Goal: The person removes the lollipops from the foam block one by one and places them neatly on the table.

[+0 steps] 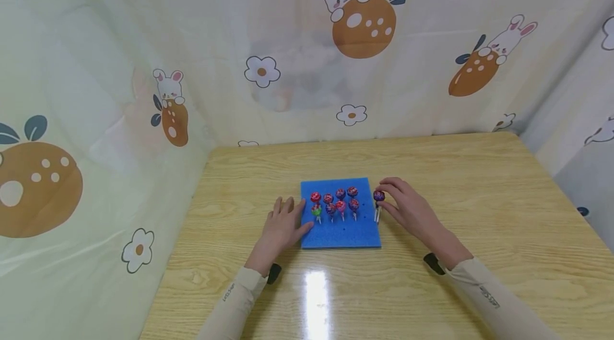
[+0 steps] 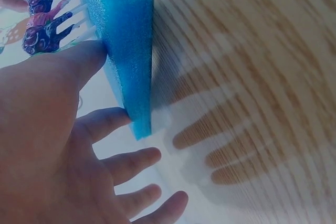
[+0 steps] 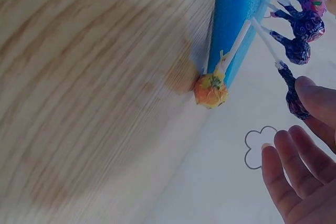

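In front of us lies the blue foam [image 1: 331, 237]. Our left hand [image 1: 284, 226], fingers spread and holding nothing, touches its left edge, which should keep it still. Our right hand [image 1: 413, 211] pinches a purple lollipop [image 1: 379, 195] just beside the foam's right edge; we should keep the stick [image 3: 266, 41] straight. A bunny cloth [image 1: 216, 36] hangs behind the wooden surface [image 1: 408, 297]. Eight lollipops [image 1: 340, 205] stand in the foam. An orange lollipop [image 3: 211, 92] low beside it may block us.

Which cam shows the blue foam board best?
Head view: nearly the whole top of the blue foam board shows, lollipops standing in it. The left and right wrist views each show just an edge-on part, cut off by the frame's top.
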Motion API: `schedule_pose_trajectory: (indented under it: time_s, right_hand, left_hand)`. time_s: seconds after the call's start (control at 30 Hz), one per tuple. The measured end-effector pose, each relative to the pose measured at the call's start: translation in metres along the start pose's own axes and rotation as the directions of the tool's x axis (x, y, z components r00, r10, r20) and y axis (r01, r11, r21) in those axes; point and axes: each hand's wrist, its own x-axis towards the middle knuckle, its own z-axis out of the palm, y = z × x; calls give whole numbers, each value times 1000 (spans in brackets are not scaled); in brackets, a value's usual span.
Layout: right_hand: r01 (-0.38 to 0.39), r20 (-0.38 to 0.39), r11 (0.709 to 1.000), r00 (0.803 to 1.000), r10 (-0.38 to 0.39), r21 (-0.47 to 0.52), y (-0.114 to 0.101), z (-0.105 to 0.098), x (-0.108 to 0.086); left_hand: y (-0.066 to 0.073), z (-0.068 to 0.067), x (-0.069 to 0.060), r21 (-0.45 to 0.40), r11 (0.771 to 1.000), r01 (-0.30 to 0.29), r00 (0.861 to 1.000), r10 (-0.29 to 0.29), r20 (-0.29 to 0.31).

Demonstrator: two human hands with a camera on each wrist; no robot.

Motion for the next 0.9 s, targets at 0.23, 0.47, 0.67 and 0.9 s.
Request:
schedule_pose_trajectory:
  time_s: [0.23,0.47,0.67,0.9]
  right_hand:
    - [-4,17,1000,1000,4,-10,6,-2,-3]
    - [-20,51,999,998,22,-41,7,-4,-6]
    - [-55,106,998,993,57,-27,5,-9,-5]
    - [-273,351,962,903,247,26,16,-40,15]
  left_hand:
    - [-2,1,1,-5,1000,-2,1000,2,-11]
    - [0,-2,-2,-10,1000,-9,1000,9,-17]
    - [0,-3,-3,-7,1000,-8,1000,8,-15]
    - [0,-2,-2,-12,1000,-10,1000,10,-5]
